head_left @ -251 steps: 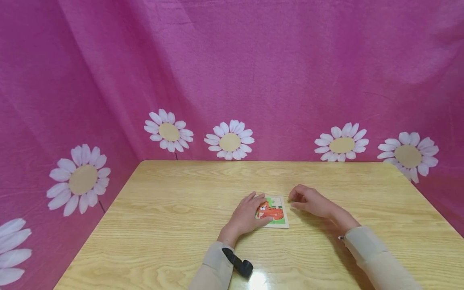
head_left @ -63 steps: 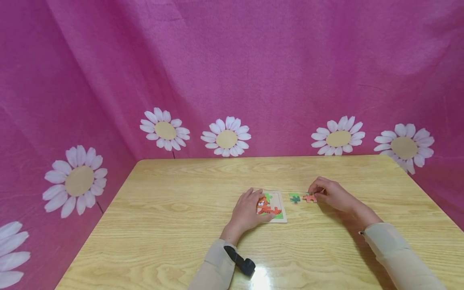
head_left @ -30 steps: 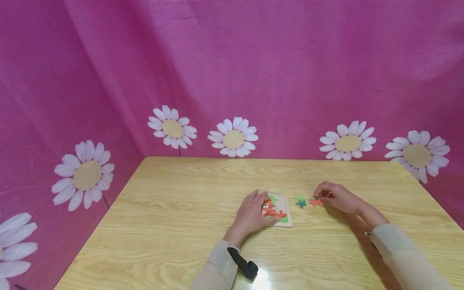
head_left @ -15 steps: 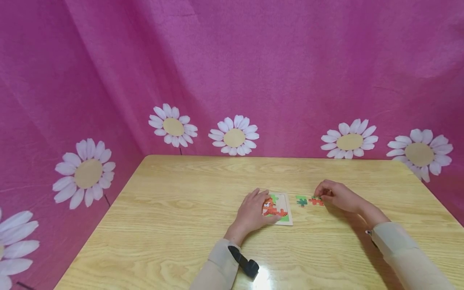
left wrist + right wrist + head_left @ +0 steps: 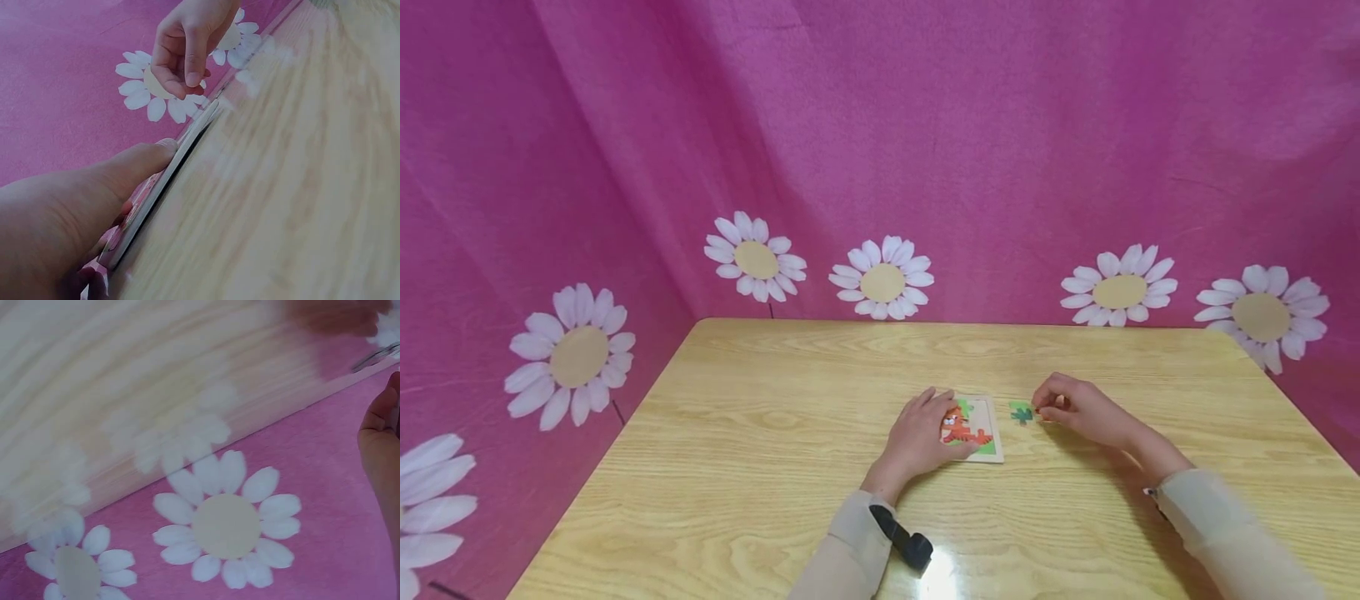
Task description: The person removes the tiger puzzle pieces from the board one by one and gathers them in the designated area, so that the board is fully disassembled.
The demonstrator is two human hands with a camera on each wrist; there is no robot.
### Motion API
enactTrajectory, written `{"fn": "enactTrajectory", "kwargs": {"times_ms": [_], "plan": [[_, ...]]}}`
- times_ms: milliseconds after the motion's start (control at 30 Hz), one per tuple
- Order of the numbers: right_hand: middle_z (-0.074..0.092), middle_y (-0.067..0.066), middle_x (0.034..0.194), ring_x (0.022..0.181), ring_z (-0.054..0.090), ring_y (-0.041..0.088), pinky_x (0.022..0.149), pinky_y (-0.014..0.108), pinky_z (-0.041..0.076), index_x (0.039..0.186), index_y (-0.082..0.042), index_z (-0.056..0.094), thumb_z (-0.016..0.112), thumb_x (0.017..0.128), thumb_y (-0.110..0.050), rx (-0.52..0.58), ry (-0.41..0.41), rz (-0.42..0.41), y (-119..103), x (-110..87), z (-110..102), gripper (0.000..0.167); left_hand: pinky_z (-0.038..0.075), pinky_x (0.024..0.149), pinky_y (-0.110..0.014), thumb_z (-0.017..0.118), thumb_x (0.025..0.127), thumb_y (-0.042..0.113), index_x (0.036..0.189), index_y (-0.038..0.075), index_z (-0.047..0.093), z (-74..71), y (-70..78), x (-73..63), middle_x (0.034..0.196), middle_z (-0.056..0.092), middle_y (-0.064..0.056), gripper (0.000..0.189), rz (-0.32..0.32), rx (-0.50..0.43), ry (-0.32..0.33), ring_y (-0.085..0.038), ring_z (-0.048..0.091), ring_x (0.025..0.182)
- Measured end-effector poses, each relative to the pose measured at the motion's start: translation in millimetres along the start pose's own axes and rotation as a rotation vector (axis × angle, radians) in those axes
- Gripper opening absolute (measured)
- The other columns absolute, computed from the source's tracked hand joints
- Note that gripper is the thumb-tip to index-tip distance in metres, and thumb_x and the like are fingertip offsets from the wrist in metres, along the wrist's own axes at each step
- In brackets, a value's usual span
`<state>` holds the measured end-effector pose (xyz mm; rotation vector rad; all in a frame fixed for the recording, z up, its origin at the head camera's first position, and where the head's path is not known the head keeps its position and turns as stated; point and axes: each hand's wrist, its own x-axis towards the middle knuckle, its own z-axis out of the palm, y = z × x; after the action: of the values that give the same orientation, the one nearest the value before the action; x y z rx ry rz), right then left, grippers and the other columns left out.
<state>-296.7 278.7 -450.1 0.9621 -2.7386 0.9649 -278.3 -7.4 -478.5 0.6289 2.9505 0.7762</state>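
In the head view my left hand [image 5: 922, 432] holds a small square puzzle board [image 5: 998, 453] flat on the table, fingers at its left side and thumb over the near edge. The left wrist view shows the thumb [image 5: 140, 164] on the board's edge. Tiger pieces [image 5: 967, 436] fill part of the tray, while its upper right lies bare. To the right of the board lies a green puzzle piece [image 5: 1022, 412]. My right hand [image 5: 1078, 407] pinches an orange puzzle piece [image 5: 1046, 420] beside it, mostly hidden by the fingertips.
A wood-grain table [image 5: 760, 467] bears the puzzle. Behind it and along the left hangs a pink curtain [image 5: 970, 150] printed with white daisies. A black wrist strap [image 5: 901, 537] sits on the left sleeve.
From the board two pieces, green and orange, have come out onto the table since the oldest frame. Lately my right hand has shifted slightly left over the orange piece; the left stays on the board.
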Motion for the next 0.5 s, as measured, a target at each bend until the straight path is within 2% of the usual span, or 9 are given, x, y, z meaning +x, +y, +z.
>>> {"fn": "enactTrajectory", "kwargs": {"times_ms": [167, 500], "plan": [[0.062, -0.002, 0.093, 0.082, 0.052, -0.004, 0.067, 0.017, 0.047, 0.097, -0.010, 0.065, 0.067, 0.090, -0.004, 0.004, -0.035, 0.000, -13.4, 4.9, 10.9, 0.009, 0.028, 0.122, -0.042, 0.067, 0.082, 0.060, 0.147, 0.020, 0.045, -3.8, -1.4, -0.2, 0.155, 0.042, 0.005, 0.080, 0.009, -0.002, -0.019, -0.019, 0.029, 0.149], [0.062, 0.000, 0.096, 0.086, 0.054, -0.002, 0.075, 0.018, 0.051, 0.100, -0.011, 0.065, 0.065, 0.093, -0.011, 0.044, -0.143, -0.010, -37.7, 15.5, 29.2, 0.007, 0.025, 0.124, -0.043, 0.068, 0.085, 0.052, 0.148, 0.022, 0.044, -9.4, -7.9, -2.2, 0.159, 0.035, 0.008, 0.074, 0.048, -0.037, -0.085, -0.017, 0.022, 0.152]]}}
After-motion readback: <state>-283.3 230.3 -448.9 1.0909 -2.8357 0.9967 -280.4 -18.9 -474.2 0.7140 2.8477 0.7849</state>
